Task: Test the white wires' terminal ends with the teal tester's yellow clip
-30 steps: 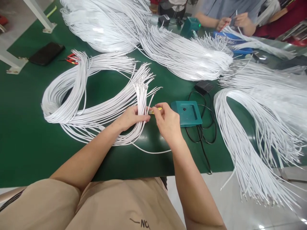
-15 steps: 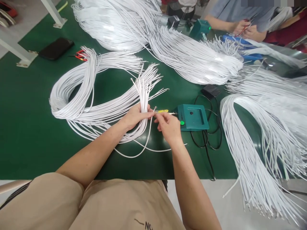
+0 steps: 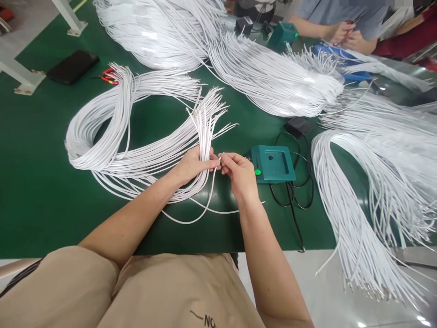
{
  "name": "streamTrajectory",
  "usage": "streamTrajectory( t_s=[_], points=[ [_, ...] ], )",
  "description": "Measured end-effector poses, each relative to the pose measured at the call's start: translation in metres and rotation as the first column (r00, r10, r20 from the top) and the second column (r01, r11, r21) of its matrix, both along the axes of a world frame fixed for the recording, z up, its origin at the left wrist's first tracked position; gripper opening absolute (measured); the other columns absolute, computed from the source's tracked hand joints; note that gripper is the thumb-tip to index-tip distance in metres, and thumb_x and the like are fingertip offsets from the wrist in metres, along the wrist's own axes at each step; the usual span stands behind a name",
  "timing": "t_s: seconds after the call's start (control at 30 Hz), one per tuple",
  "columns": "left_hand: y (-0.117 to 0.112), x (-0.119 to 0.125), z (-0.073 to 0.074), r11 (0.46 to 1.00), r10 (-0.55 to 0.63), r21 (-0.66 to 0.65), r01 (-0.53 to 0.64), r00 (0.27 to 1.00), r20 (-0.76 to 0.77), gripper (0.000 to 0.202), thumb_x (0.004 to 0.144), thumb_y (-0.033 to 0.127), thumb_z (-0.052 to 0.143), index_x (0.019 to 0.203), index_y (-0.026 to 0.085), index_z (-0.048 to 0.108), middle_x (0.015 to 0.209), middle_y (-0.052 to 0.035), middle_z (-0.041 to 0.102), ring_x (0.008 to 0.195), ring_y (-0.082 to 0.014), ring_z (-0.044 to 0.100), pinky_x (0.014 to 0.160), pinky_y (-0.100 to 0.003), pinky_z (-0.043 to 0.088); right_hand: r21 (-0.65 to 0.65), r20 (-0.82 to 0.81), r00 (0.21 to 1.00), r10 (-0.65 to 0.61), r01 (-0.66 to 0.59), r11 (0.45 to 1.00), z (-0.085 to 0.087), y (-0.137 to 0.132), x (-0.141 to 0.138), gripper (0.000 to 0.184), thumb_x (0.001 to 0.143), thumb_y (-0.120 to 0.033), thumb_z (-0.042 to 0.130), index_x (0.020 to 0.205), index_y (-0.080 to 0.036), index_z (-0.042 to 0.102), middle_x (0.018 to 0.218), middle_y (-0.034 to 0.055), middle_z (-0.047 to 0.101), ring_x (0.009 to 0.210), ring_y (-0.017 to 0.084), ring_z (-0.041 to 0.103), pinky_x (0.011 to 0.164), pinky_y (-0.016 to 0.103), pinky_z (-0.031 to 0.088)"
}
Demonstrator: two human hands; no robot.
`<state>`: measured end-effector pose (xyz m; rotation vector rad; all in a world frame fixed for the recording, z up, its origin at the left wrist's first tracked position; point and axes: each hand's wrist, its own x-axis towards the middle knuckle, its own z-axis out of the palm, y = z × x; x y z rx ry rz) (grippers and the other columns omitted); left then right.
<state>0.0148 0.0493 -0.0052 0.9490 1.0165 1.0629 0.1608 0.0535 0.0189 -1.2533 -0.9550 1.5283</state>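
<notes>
The left hand (image 3: pixel 194 166) is clamped around a bundle of white cables (image 3: pixel 204 136), thumb across the front, so the ends stand up in a loose fan within easy reach. A single cable (image 3: pixel 212 193) leaves this grip, looping low over the surface (image 3: pixel 37 191); its tip sits between the two hands, probably so that one end can be handled apart from the rest. The right hand (image 3: pixel 239 171) has its thumb and fingers drawn together and appears to pinch that tip, though the contact is too small to see clearly.

Just beside the right hand lies a green box (image 3: pixel 287 166), its round light (image 3: pixel 257 172) lit green. It seems placed there to be near the working fingers, with its black cord (image 3: pixel 290 205) trailing off on the far side of the hand, out of the cables' way.

Left of the hands, a big coil of cables (image 3: pixel 80 146) rests on the surface, curled, it seems, to save room. Beyond it, red-handled pliers (image 3: pixel 109 76) and a flat black object (image 3: pixel 72 66) lie off to one side. At right, another bundle (image 3: pixel 332 191) bends over and hangs past the edge, likely because its length needs somewhere to go.
</notes>
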Motion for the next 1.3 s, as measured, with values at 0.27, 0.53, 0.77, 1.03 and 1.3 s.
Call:
streamTrajectory(
  t_s=[0.27, 0.53, 0.77, 1.03, 1.3],
  points=[
    [-0.002, 0.002, 0.004, 0.998, -0.060, 0.030, 0.061, 0.998, -0.024, 0.027, 0.074, 0.026, 0.074, 0.084, 0.016, 0.050, 0.071, 0.0022, 0.060, 0.068, -0.0126, 0.065, 0.066, -0.025, 0.048, 0.041, 0.039, 0.994, 0.103, -0.105, 0.994, 0.010, 0.002, 0.005, 0.028, 0.071, -0.030, 0.067, 0.097, -0.021, 0.069, 0.063, -0.0063, 0.054, 0.057, 0.008, 0.047, 0.059, 0.023, 0.041],
    [-0.003, 0.000, 0.007, 0.992, -0.113, 0.052, 0.114, 0.993, -0.025, 0.027, 0.076, 0.028, 0.072, 0.084, 0.015, 0.050, 0.073, 0.0011, 0.062, 0.072, -0.0146, 0.068, 0.067, -0.026, 0.049, 0.123, 0.206, 0.969, 0.135, -0.163, 0.979, 0.020, 0.005, 0.014, 0.018, 0.070, -0.032, 0.072, 0.080, -0.017, 0.073, 0.070, -0.0013, 0.066, 0.062, 0.009, 0.051, 0.066, 0.025, 0.045],
    [-0.002, 0.000, 0.006, 0.994, -0.094, 0.050, 0.097, 0.994, -0.061, 0.028, 0.076, 0.029, 0.073, 0.084, 0.015, 0.050, 0.077, -0.0007, 0.063, 0.074, -0.0144, 0.068, 0.068, -0.025, 0.049, 0.063, 0.155, 0.984, 0.085, -0.095, 0.993, 0.013, 0.004, 0.013, 0.017, 0.069, -0.031, 0.070, 0.080, -0.017, 0.073, 0.069, -0.0017, 0.066, 0.058, 0.008, 0.049, 0.063, 0.025, 0.044],
    [0.000, -0.003, 0.003, 0.997, -0.068, 0.044, 0.069, 0.998, -0.019, 0.030, 0.073, 0.027, 0.075, 0.085, 0.016, 0.049, 0.077, 0.0004, 0.063, 0.072, -0.0144, 0.069, 0.067, -0.025, 0.050, 0.007, 0.223, 0.969, 0.102, -0.106, 0.994, 0.008, 0.002, 0.012, 0.011, 0.069, -0.028, 0.064, 0.066, -0.018, 0.061, 0.058, -0.0050, 0.052, 0.052, 0.007, 0.046, 0.055, 0.022, 0.041],
    [0.001, -0.004, 0.001, 0.996, -0.084, 0.011, 0.084, 0.996, 0.019, 0.031, 0.071, 0.025, 0.076, 0.084, 0.016, 0.050, 0.074, 0.0006, 0.064, 0.076, -0.0167, 0.070, 0.073, -0.029, 0.052, 0.081, 0.320, 0.932, 0.168, -0.203, 0.976, 0.015, 0.004, 0.013, 0.036, 0.082, -0.052, 0.052, 0.083, -0.019, 0.068, 0.078, 0.0009, 0.062, 0.070, 0.012, 0.057, 0.070, 0.025, 0.049]
  ],
)
